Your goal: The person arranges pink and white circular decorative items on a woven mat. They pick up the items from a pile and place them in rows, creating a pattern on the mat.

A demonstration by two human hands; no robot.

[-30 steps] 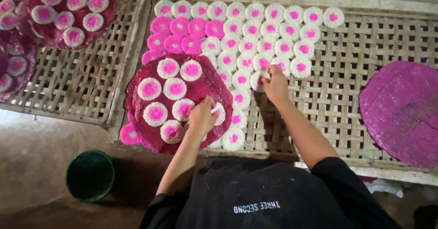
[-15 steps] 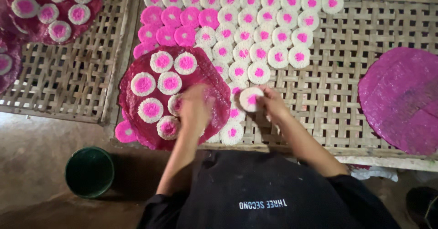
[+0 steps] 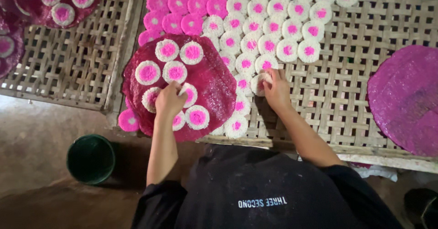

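Step in hand: you look to be moving small round white cakes with pink centres from the round magenta tray (image 3: 214, 80), at centre left of the frame, onto the woven bamboo rack (image 3: 346, 96).
Left hand (image 3: 169, 100): it rests on the tray, fingers curled and pinching a cake on the tray (image 3: 190, 92) at its edge.
Right hand (image 3: 276, 90): fingers pressed together around a cake at the row's end (image 3: 259, 84), set just below the laid rows (image 3: 273, 23) in the upper middle.
Left on tray: about eight cakes, some partly hidden by your hand.
Next move, as a judgement: seat the right cake touching its neighbours, then lift the left one without denting its soft rim.
Nearby: a green bucket (image 3: 91, 158) at lower left, a second magenta tray (image 3: 406, 96) at right.
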